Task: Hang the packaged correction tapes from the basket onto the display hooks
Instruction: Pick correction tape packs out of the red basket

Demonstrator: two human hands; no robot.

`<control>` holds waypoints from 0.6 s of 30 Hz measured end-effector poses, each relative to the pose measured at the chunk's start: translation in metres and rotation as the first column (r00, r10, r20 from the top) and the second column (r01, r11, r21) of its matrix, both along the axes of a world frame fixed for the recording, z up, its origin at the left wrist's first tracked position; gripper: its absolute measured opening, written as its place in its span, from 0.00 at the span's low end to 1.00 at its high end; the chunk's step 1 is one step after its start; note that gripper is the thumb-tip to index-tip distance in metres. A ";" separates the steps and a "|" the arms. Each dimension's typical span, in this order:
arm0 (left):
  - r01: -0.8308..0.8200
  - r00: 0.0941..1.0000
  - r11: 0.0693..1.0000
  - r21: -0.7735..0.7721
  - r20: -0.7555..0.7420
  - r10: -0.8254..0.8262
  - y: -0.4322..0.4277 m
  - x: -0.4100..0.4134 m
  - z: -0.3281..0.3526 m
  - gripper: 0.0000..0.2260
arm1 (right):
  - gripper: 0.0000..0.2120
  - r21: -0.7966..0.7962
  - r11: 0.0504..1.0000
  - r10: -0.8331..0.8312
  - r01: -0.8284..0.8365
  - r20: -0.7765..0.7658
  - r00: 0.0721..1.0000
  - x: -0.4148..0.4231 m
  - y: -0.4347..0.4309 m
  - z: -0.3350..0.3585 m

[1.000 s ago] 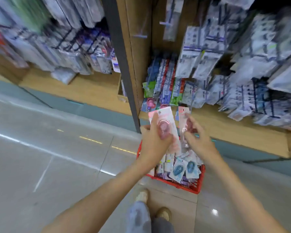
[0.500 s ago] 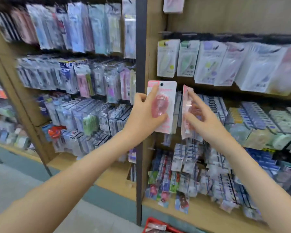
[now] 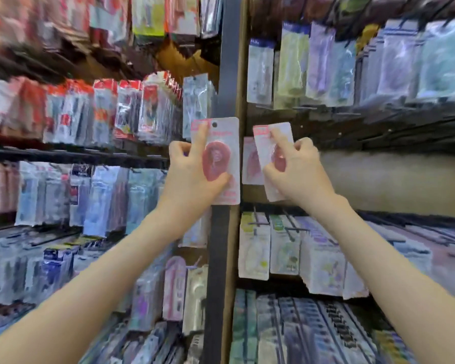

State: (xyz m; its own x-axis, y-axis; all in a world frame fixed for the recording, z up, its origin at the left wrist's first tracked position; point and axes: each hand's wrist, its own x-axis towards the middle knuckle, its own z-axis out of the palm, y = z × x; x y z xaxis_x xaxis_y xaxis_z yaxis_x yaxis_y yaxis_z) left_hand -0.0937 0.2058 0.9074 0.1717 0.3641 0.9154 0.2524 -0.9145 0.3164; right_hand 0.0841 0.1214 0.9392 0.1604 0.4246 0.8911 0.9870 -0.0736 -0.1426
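While both arms are raised to the shelving, the person is in the hanging step, with a card in each hand and neither one on a hook yet, as far as I can judge. The left hand (image 3: 189,177) grips a pink correction tape pack (image 3: 229,143). Its thumb lies across the foot of the red blister, the forefinger runs straight up the card's face toward the hang hole (image 3: 214,124), and the other fingers curl at its left edge. That pack stands upright in front of the dark upright post (image 3: 230,48) that splits the two bays.

The right hand (image 3: 300,174) pinches a second pink pack (image 3: 283,131), tilted a little to the left, with the forefinger laid up its face and the remaining fingers curled. Its hole I cannot make out. Just behind that card and to its left hangs a matching pink pack (image 3: 250,164), against the wooden back panel (image 3: 392,179), so this looks like the row they belong to. The basket is out of sight from here.

The next move, I'd say, belongs to the right hand. It needs to bring the card's top square to the hook carrying the matching pink pack, find the hole with the hook's tip, and push the card back along it. The hook itself is too blurred to pick out, so aiming will want care. The pink correction tape pack has to shift rightward past the post before it can follow.
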 end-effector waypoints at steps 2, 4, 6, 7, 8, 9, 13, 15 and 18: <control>0.025 1.000 1.000 -0.001 0.002 -0.025 0.014 0.000 0.009 0.40 | 0.30 -0.017 0.999 -0.034 0.034 -0.004 0.999 -0.001 0.022 0.011; 0.039 0.999 0.999 0.003 0.006 -0.039 0.026 0.001 0.014 0.40 | 0.29 -0.013 0.998 -0.064 0.063 -0.029 0.998 0.001 0.039 0.020; 0.050 0.999 0.999 -0.010 0.013 -0.050 0.036 0.002 0.016 0.40 | 0.29 0.010 0.996 -0.085 0.085 -0.049 0.995 0.003 0.052 0.025; 0.055 0.998 0.998 -0.015 0.022 -0.055 0.040 0.003 0.016 0.40 | 0.29 0.024 0.995 -0.092 0.093 -0.052 0.994 0.004 0.056 0.026; 0.059 0.998 0.998 -0.022 0.032 -0.058 0.045 0.003 0.016 0.40 | 0.29 0.035 0.994 -0.097 0.099 -0.049 0.994 0.005 0.060 0.026; 0.062 0.997 0.998 -0.031 0.038 -0.061 0.048 0.004 0.015 0.40 | 0.29 0.040 0.994 -0.103 0.105 -0.047 0.994 0.006 0.061 0.026; 0.063 0.997 0.997 -0.040 0.044 -0.061 0.057 0.008 0.012 0.40 | 0.29 0.049 0.989 -0.140 0.143 -0.046 0.989 0.011 0.060 0.020; 0.068 0.997 0.996 -0.049 0.038 -0.067 0.059 0.012 0.011 0.40 | 0.29 0.043 0.987 -0.155 0.157 -0.030 0.987 0.012 0.058 0.017; 0.080 0.996 0.996 -0.048 0.049 -0.077 0.061 0.019 0.012 0.40 | 0.30 0.026 0.990 -0.138 0.139 -0.029 0.990 0.013 0.056 0.015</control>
